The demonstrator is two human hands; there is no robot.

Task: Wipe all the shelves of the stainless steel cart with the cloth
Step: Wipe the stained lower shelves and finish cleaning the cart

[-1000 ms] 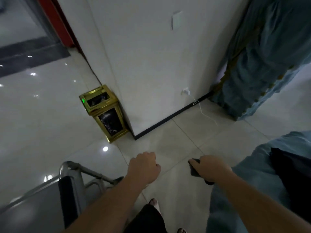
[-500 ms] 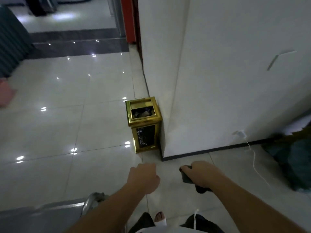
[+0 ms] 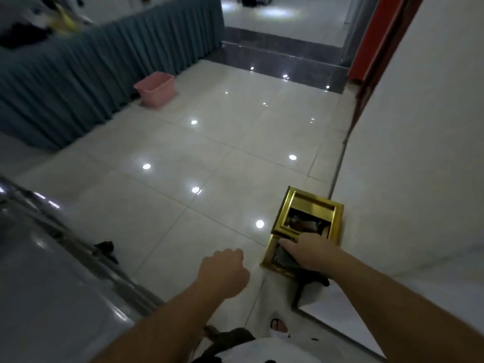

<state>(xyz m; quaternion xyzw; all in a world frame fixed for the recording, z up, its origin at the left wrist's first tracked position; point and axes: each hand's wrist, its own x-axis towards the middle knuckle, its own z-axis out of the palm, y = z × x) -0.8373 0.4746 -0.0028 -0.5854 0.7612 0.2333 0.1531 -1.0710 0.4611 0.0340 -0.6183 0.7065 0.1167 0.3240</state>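
Cloth: a dark cloth (image 3: 288, 259) gripped in the right hand (image 3: 313, 254), hanging out over the gold waste bin (image 3: 309, 213) by the wall.
Left hand: the left hand (image 3: 225, 273) is curled into a loose fist, holding nothing.
Cart: the stainless steel cart (image 3: 39, 271) fills the lower-left corner, top shelf blurred.
Key relation: the cart lies left of both hands, nearer the left; the cloth hand must cross leftward to reach it.

Hotel or banquet-hall corridor: glossy tiled floor (image 3: 209, 158), gold lobby-style trash bin (image 3: 309, 226) against the wall, skirted table (image 3: 78, 74) well left of the bin, pink tub (image 3: 155, 89) beside its skirt.
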